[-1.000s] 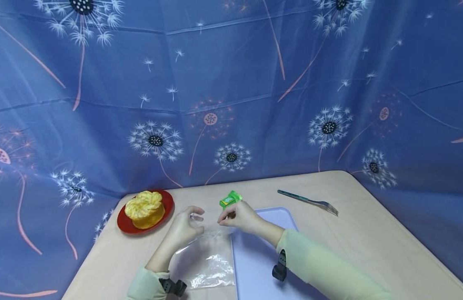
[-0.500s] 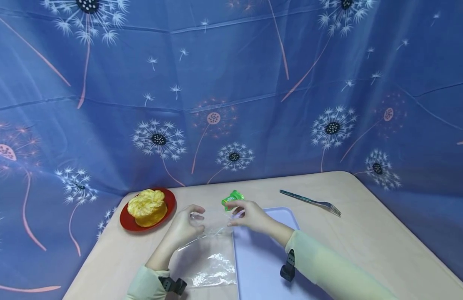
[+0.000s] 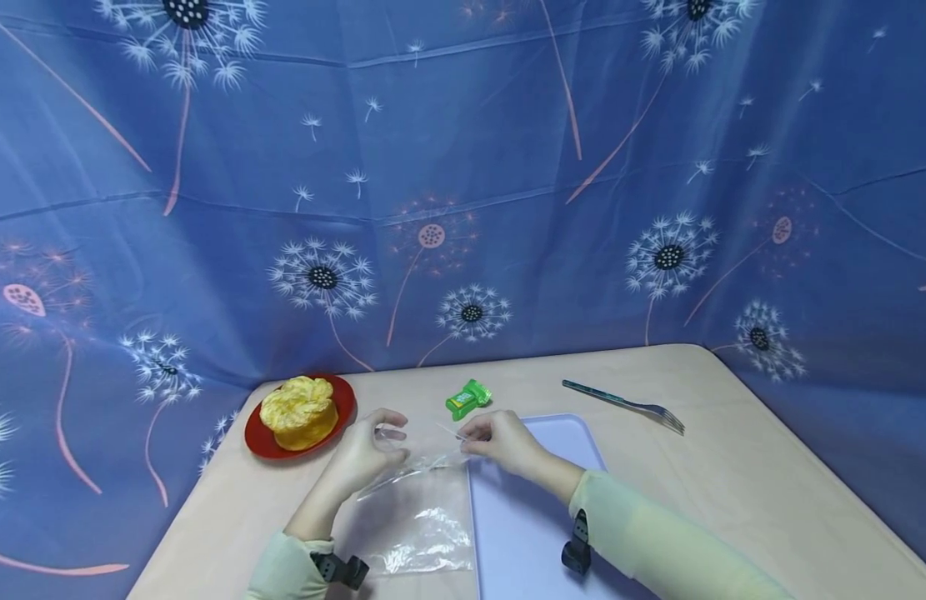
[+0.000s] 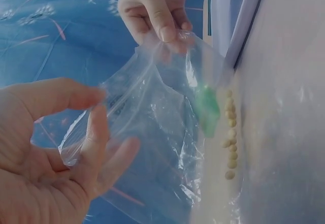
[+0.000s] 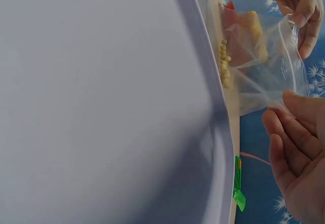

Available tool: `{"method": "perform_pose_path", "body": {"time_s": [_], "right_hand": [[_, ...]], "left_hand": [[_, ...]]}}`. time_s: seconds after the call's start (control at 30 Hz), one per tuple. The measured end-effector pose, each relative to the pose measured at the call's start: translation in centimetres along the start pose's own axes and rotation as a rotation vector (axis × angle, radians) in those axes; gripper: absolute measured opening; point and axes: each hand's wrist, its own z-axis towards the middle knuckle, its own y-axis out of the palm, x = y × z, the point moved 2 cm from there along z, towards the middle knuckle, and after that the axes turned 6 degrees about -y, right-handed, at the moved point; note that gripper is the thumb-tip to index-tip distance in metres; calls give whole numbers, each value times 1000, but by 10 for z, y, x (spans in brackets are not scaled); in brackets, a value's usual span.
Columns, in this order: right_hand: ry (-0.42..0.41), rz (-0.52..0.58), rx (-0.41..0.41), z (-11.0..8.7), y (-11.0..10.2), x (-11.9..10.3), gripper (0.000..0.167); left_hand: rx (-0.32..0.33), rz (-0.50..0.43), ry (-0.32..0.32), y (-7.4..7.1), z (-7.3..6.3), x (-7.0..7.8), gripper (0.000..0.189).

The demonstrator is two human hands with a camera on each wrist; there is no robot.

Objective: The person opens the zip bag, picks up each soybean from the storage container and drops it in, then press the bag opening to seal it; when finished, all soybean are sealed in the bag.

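Observation:
A clear zip-top plastic bag (image 3: pixel 413 533) is stretched between both hands, its mouth edge raised. My left hand (image 3: pixel 365 457) pinches the left side of the mouth between thumb and index finger, seen close in the left wrist view. My right hand (image 3: pixel 508 446) pinches the other side with thumb and fingers, as the bag (image 5: pixel 266 76) shows in the right wrist view. Several small round pale-yellow beans (image 4: pixel 231 142) appear in a line through or beside the film; the head view does not show them clearly. Just beyond the right fingers lies a green wrapped packet (image 3: pixel 468 400).
A pale lilac tray (image 3: pixel 518 525) lies right of the bag, under the right forearm. At the back left, a yellow bun or cake (image 3: pixel 299 414) sits on a red plate (image 3: pixel 345 400). A fork (image 3: pixel 623 406) rests at the back right. A blue curtain (image 3: pixel 463 183) hangs behind the table.
The right fingers have moved a little to the right, parted, then closed on the bag's edge, uncovering the green packet. The left hand keeps its grip nearly in place.

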Motion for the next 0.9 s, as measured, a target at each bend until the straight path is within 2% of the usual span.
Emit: {"method": "perform_pose_path", "body": {"time_s": [0.17, 0.27, 0.37, 0.43, 0.5, 0.63, 0.77, 0.83, 0.9], "right_hand": [[-6, 14, 35, 3, 0, -5, 10], [-1, 48, 54, 5, -2, -9, 8], [6, 99, 66, 6, -4, -15, 7], [3, 128, 73, 7, -7, -20, 8], [1, 151, 78, 7, -9, -24, 8], [-3, 178, 86, 7, -14, -31, 6], [0, 201, 92, 7, -17, -36, 5], [-4, 199, 91, 7, -18, -39, 6], [-10, 198, 87, 7, -17, -41, 6]], "left_hand": [[12, 22, 35, -7, -4, 1, 46], [46, 60, 123, -12, -7, 3, 46], [110, 90, 228, -18, -11, 6, 45], [150, 81, 267, -22, -14, 9, 45], [187, 66, 275, -26, -16, 11, 45], [227, 16, 233, -33, -19, 14, 42], [218, -3, 183, -39, -21, 14, 39], [223, 43, 185, -42, -22, 14, 39], [250, 147, 228, -43, -23, 17, 41]]}}
